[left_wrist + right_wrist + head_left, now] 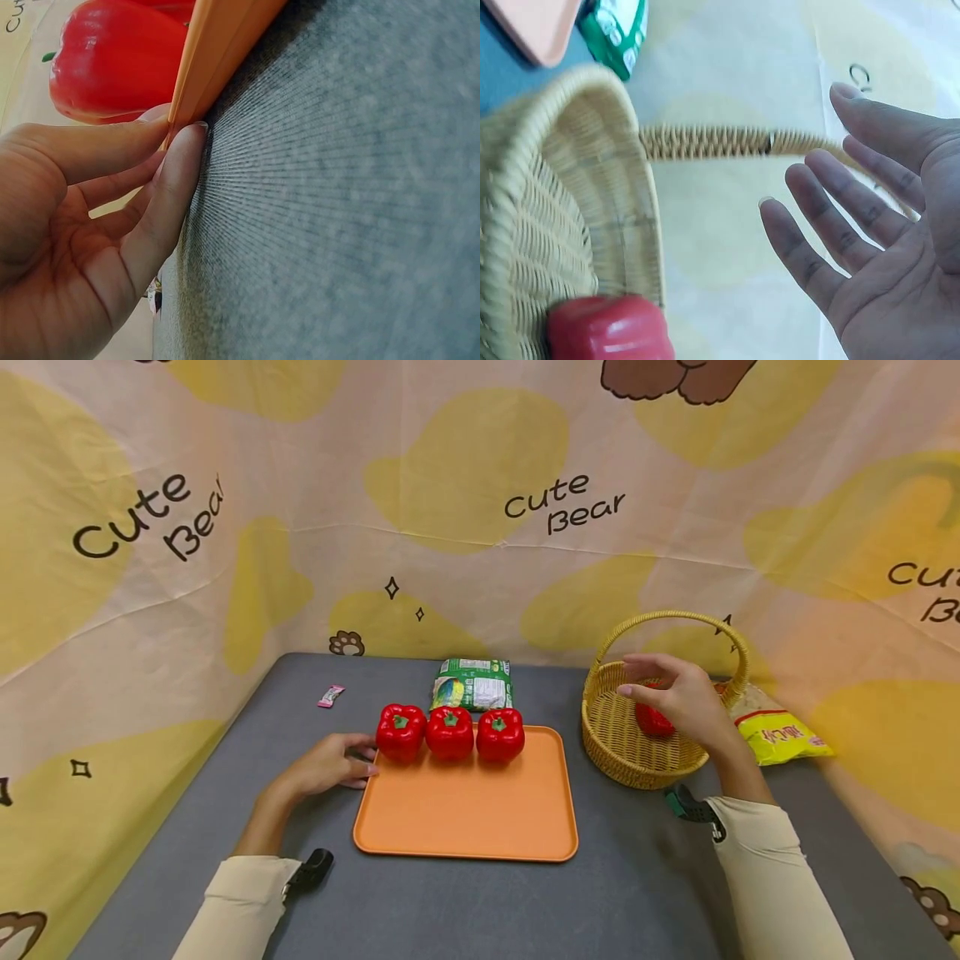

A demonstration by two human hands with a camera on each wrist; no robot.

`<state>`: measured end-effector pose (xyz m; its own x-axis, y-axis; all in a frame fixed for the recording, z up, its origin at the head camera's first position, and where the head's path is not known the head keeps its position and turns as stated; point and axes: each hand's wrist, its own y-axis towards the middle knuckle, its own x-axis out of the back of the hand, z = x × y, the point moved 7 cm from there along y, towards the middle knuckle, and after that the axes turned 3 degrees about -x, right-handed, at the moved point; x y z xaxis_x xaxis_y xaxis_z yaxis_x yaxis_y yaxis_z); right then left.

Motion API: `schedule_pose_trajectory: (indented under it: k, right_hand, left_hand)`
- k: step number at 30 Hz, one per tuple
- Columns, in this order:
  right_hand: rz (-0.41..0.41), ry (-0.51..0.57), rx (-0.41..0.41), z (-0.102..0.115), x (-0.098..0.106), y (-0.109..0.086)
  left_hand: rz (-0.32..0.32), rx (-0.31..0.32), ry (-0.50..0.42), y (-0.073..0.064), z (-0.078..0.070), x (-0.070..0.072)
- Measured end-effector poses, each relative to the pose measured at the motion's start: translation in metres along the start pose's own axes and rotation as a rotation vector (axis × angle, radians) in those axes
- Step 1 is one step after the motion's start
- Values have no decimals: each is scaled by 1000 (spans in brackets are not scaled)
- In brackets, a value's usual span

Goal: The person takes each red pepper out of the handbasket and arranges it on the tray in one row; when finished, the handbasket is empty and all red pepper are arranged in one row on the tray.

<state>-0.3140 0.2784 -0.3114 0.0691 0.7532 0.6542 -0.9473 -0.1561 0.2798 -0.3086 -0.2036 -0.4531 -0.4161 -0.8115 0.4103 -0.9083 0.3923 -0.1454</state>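
Observation:
My left hand pinches the left rim of an orange tray, thumb above and fingers at its underside in the left wrist view. Three red bell peppers, a left one, a middle one and a right one, stand in a row along the tray's far side. My right hand hovers over a wicker basket, fingers spread and holding nothing in the right wrist view. Inside the basket lies another red bell pepper, apart from the hand.
A green packet lies behind the tray. To the left is a small pink-wrapped sweet. A yellow bag lies right of the basket, whose tall handle arches up. A printed cloth hangs behind the grey table.

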Motion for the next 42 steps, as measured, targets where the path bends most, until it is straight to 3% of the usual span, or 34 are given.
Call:
schedule_pose_trajectory:
  k: [9,26,33,42]
  right_hand:
    - [46,-27,-117,-23,18,20]
    - [174,-48,-267,-72,13,45]
    - [216,-46,-299,-88,9,44]
    - [244,-73,-268,-94,2,45]
  left_hand:
    - [1,1,-19,-2,1,1]
    - [0,-2,-26,-1,2,1]
    - [4,-10,-24,0,2,0]
    - [0,-3,-15,-1,1,0]
